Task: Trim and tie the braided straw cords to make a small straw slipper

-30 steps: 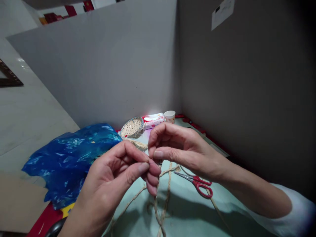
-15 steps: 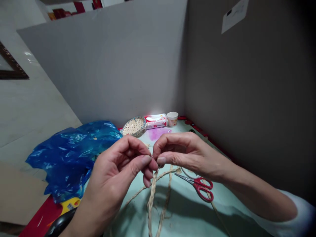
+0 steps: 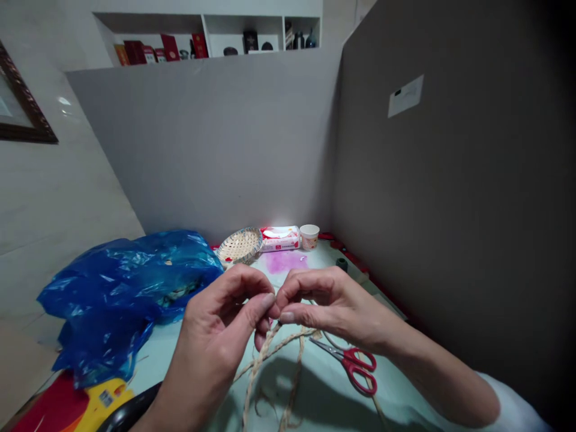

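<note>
My left hand (image 3: 225,336) and my right hand (image 3: 335,306) meet over the table, thumbs and forefingers pinched close together. Between them is the upper end of a braided straw cord (image 3: 258,369), which hangs down toward me. The exact tip is hidden by the fingers, so which hand bears more of it is unclear. More of the braid (image 3: 293,384) lies behind and below on the table, with loose fibres beside it. Red-handled scissors (image 3: 355,363) lie to the right under my right forearm, blades pointing left.
A crumpled blue plastic bag (image 3: 135,294) fills the left side. At the back stand a woven basket (image 3: 240,245), a tissue pack (image 3: 281,239) and a paper cup (image 3: 309,237). A dark thread spool (image 3: 342,264) is right of them. Grey panels (image 3: 216,144) enclose the table.
The view has tilted up, bringing the shelf at the back into sight. Both hands stay pinched together at the cord's end, and the hanging braid now slants more to the left.
</note>
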`<state>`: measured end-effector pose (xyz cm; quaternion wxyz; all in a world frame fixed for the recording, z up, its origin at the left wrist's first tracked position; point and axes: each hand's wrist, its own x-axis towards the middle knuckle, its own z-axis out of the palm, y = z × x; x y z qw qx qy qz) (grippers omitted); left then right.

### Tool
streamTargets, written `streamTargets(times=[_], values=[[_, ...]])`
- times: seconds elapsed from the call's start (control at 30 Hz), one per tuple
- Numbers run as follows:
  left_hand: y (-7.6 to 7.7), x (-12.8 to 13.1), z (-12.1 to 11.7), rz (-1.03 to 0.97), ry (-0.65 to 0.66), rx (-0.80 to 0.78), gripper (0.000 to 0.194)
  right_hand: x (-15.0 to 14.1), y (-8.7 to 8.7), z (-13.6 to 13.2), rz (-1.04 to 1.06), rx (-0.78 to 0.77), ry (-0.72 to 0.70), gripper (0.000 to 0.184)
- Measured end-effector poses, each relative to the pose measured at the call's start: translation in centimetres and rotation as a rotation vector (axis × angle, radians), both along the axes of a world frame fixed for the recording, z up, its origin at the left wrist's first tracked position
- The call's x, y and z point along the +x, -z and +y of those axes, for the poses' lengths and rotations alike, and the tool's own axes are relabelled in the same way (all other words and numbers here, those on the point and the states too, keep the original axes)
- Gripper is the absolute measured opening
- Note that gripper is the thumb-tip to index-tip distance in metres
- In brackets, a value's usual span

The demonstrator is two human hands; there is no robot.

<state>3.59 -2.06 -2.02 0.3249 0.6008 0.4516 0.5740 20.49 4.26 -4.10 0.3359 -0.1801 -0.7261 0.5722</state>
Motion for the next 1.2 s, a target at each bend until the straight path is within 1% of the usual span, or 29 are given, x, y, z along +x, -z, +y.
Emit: streamTargets(times=[0.07,0.17,0.23,0.4,0.53,0.63,0.7,0.77,0.87,0.93,1.03,1.1,1.2], values=[[0.1,0.0,0.3,-0.044,0.014,-0.025,0.014,-0.2,0.3,0.0,0.002,-0.041,-0.007,0.024],[0.4,-0.2,0.7,-0.107,0.040,-0.050,0.014,-0.7,0.8,0.0,0.033,-0.168,-0.031,0.028],[0.6,-0.4,0.9,-0.142,0.054,-0.071,0.012,-1.0,0.9,-0.1,0.059,-0.200,-0.023,0.027],[0.9,-0.8,1.6,-0.248,0.081,-0.116,0.010,-1.5,0.9,-0.5,0.171,-0.166,-0.029,0.019],[0.9,-0.8,1.7,-0.326,0.082,-0.172,0.011,-1.8,1.0,-0.7,0.182,-0.185,0.015,0.021],[1.1,-0.9,1.7,-0.303,0.040,-0.165,0.016,-1.9,1.2,-0.6,0.165,-0.191,0.036,0.023],[1.4,-1.0,1.8,-0.275,0.009,-0.158,0.015,-2.0,1.4,-0.5,0.155,-0.195,0.046,0.023],[1.7,-1.1,2.2,-0.289,-0.001,-0.166,0.018,-2.1,1.7,-0.3,0.145,-0.185,0.060,0.024],[2.3,-1.6,3.0,-0.372,-0.012,-0.221,0.028,-2.5,2.5,0.1,0.138,-0.167,0.114,0.026],[2.8,-2.0,3.4,-0.419,-0.037,-0.277,0.026,-2.7,3.1,0.4,0.138,-0.180,0.160,0.027],[3.7,-2.2,3.3,-0.410,-0.060,-0.357,0.020,-3.0,4.0,0.8,0.117,-0.175,0.247,0.029],[4.1,-2.1,2.7,-0.390,-0.017,-0.414,0.022,-3.2,4.4,1.0,0.104,-0.133,0.295,0.028],[4.7,-1.3,1.8,-0.414,0.132,-0.465,0.021,-3.4,4.9,0.9,0.123,-0.073,0.334,0.024]])
